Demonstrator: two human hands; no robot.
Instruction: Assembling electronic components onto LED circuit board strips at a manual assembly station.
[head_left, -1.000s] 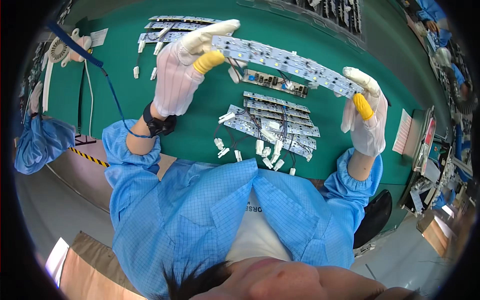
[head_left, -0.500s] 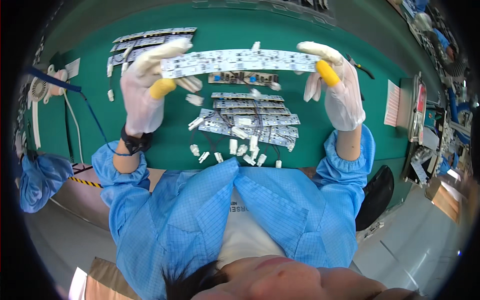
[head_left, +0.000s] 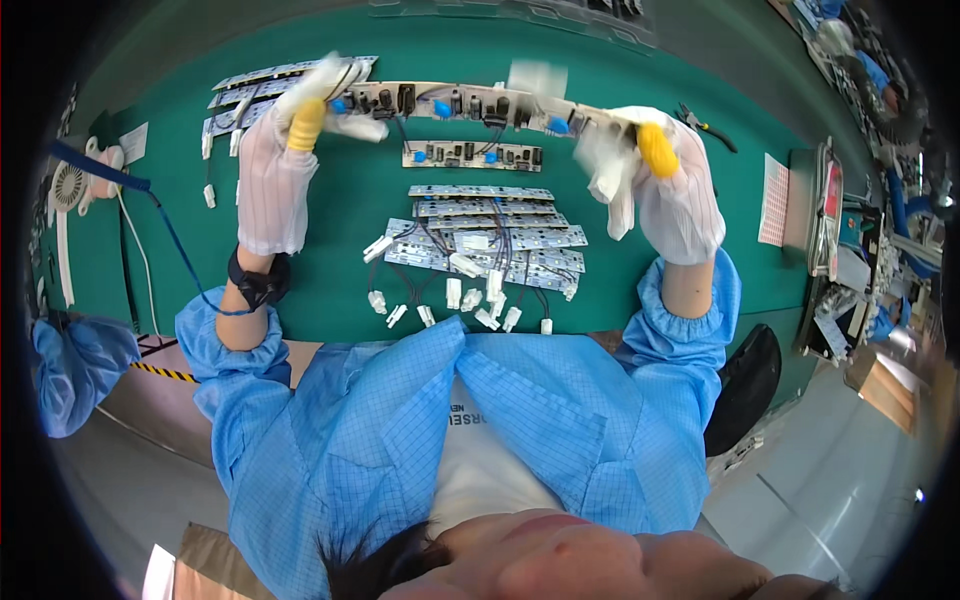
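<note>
A long, narrow circuit board (head_left: 470,104) is held level above the far part of the green mat, its side with black and blue components showing. My left hand (head_left: 283,165), in a white glove with a yellow thumb cover, grips the left end. My right hand (head_left: 672,180), gloved the same way, closes on the right end; its fingers are partly blurred. A blurred white connector (head_left: 538,78) sits at the board's far edge. Below it on the mat lies another component board (head_left: 472,155). Nearer me, several overlapping white boards (head_left: 490,230) have dark wires and white connectors.
More strip boards (head_left: 290,80) lie at the far left, beside my left hand. Yellow-and-black pliers (head_left: 708,128) rest beyond my right hand. A small fan (head_left: 72,185) and a blue cord (head_left: 165,220) are at left. A printed sheet (head_left: 773,200) lies at right.
The held board has turned over, from its white printed face to its component side. Both hands have kept their grip on its ends, with the board slightly farther away.
</note>
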